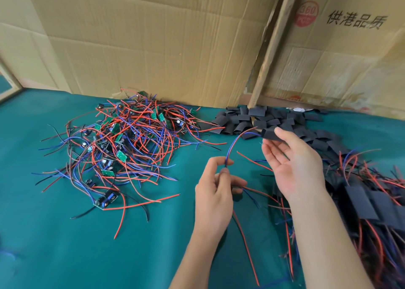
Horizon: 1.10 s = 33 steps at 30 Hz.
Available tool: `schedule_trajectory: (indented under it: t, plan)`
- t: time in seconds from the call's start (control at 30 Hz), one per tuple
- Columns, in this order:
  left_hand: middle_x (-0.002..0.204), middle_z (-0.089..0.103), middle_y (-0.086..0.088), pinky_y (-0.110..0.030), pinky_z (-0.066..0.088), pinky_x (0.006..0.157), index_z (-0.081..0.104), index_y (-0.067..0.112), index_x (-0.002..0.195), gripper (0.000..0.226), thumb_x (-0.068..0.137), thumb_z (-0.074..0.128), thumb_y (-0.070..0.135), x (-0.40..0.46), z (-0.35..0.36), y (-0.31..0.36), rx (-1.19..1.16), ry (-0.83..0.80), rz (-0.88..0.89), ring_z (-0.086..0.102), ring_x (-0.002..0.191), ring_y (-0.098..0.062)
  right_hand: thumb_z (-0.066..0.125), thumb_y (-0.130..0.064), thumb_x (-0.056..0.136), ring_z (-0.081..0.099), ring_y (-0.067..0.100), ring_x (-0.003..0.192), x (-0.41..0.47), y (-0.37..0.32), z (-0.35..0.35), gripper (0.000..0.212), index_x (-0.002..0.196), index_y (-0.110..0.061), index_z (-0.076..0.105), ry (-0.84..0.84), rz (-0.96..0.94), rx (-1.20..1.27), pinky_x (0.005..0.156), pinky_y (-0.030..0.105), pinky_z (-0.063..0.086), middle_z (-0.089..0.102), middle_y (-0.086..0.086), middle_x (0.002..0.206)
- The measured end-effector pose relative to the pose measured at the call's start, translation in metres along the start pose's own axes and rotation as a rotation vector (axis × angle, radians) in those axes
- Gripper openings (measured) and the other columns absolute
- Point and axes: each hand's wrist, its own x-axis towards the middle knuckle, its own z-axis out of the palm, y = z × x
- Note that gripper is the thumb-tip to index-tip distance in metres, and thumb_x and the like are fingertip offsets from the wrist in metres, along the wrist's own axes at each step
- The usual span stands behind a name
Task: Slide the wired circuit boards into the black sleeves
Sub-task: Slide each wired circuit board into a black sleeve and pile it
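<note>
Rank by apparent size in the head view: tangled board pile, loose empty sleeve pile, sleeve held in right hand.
1. Tangled board pile, largest.
2. Loose empty sleeve pile.
3. Held sleeve in the right hand, smallest, despite being nearer the camera.

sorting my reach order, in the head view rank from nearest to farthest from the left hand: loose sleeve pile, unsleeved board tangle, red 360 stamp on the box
From the left hand:
1. Loose sleeve pile, ahead, slightly right.
2. Unsleeved board tangle, to the left; nearly tied with the pile.
3. Red 360 stamp, high on the box behind.
</note>
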Motion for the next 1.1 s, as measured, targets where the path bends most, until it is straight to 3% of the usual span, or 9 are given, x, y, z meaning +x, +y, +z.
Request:
schedule_trajectory:
  t: [0.4, 0.63, 0.9, 1.1]
  plan:
    - [0.075, 0.076, -0.009, -0.019, 0.05, 0.064, 0.057, 0.035, 0.096, 0.032, 0.106, 0.039, 0.012, 0.001, 0.0, 0.001, -0.023, 0.012, -0.012, 0.065, 0.059, -0.016, 0.075, -0.005, 0.087, 0.076, 0.026, 0.079, -0.011, 0.015, 0.013, 0.014, 0.094, -0.004, 0.063, -0.062, 0.131, 0.216, 0.075, 0.031, 0.062, 0.073, 0.013, 0.075]
    - [0.076, 0.076, -0.009, -0.019, 0.05, 0.063, 0.057, 0.028, 0.101, 0.024, 0.107, 0.039, 0.012, 0.001, 0.0, 0.001, -0.03, 0.032, -0.012, 0.065, 0.059, -0.016, 0.075, -0.005, 0.086, 0.075, 0.023, 0.075, -0.015, 0.018, 0.017, 0.014, 0.095, -0.003, 0.064, -0.083, 0.183, 0.287, 0.071, 0.029, 0.061, 0.074, 0.013, 0.077]
    - [0.076, 0.076, -0.008, -0.022, 0.053, 0.065, 0.056, 0.036, 0.096, 0.03, 0.107, 0.038, 0.014, 0.001, 0.0, 0.001, -0.031, 0.044, -0.015, 0.067, 0.061, -0.018, 0.074, -0.007, 0.087, 0.075, 0.022, 0.075, -0.015, 0.021, 0.013, 0.013, 0.096, -0.002, 0.066, -0.068, 0.213, 0.299, 0.07, 0.028, 0.06, 0.075, 0.012, 0.078]
    - [0.076, 0.076, -0.004, -0.017, 0.047, 0.059, 0.055, 0.037, 0.098, 0.027, 0.107, 0.039, 0.016, 0.0, 0.001, -0.003, 0.036, 0.022, 0.005, 0.067, 0.061, -0.017, 0.076, -0.004, 0.085, 0.075, 0.025, 0.078, -0.019, 0.021, 0.02, 0.013, 0.093, -0.003, 0.066, -0.07, 0.172, 0.271, 0.072, 0.03, 0.061, 0.074, 0.013, 0.077]
